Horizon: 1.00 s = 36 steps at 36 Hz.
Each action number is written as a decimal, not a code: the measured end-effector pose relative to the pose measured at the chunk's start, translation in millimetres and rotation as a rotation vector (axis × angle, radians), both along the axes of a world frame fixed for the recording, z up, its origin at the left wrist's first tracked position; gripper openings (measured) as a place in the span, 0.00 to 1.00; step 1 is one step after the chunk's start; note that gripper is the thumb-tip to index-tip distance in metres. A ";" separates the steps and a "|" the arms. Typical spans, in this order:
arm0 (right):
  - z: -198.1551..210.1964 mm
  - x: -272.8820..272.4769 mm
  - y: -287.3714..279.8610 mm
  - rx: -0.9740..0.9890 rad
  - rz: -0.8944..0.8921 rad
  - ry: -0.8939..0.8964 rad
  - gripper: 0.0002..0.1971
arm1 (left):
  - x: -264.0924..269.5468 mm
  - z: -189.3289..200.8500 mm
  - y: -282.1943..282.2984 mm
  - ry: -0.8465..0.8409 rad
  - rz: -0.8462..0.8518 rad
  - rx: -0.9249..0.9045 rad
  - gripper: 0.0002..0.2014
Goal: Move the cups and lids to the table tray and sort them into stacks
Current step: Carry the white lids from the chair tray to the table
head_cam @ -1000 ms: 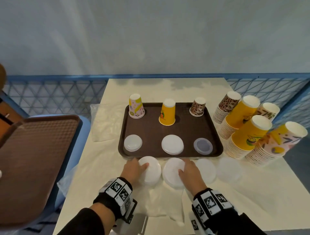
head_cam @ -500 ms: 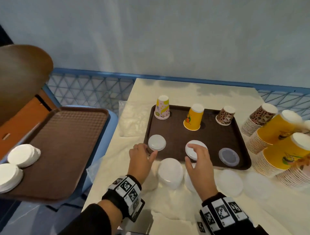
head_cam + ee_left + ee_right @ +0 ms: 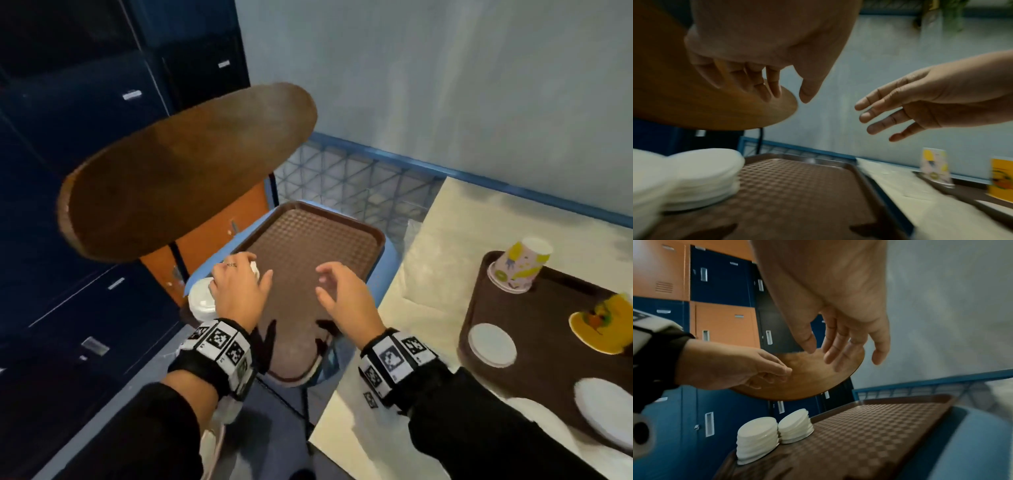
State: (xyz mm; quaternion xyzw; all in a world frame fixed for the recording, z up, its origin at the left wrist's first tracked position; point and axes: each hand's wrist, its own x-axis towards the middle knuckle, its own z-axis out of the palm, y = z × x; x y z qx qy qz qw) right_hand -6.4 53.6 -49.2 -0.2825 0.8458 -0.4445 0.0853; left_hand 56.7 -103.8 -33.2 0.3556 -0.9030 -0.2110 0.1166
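dim, even indoor light; wrist views motion-blurred at the edges; wide-angle bending throughout; soft shadows

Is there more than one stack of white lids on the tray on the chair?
Yes, the right wrist view shows two stacks of white lids standing side by side near one corner of the chair tray.

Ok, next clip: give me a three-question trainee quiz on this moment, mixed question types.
1. True or false: the left hand is gripping a paper cup.
2. How many stacks of white lids stand on the textured tray on the chair?
A) one B) two C) four
3. Fill in: the right hand hovers over the textured tray with its fingers ____ and holds nothing.

Key: 1 false, it hangs empty above the lids; 2 B; 3 spread.
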 end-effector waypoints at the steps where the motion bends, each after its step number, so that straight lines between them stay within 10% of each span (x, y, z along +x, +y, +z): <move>1: -3.0 -3.3 -17.3 0.039 0.021 -0.007 0.16 | 3.5 -0.9 -15.9 -0.018 0.034 0.010 0.20; 15: -41.8 -22.3 -182.2 0.354 0.118 -0.223 0.30 | 23.6 -46.1 -139.3 -0.370 -0.065 0.376 0.37; 29: -58.0 -32.3 -208.8 0.345 -0.004 -0.414 0.27 | 19.3 -60.4 -146.5 -0.443 -0.074 0.417 0.37; 36: -55.4 -46.2 -203.8 0.587 0.004 -0.432 0.41 | 15.5 -60.0 -148.1 -0.506 -0.077 0.462 0.41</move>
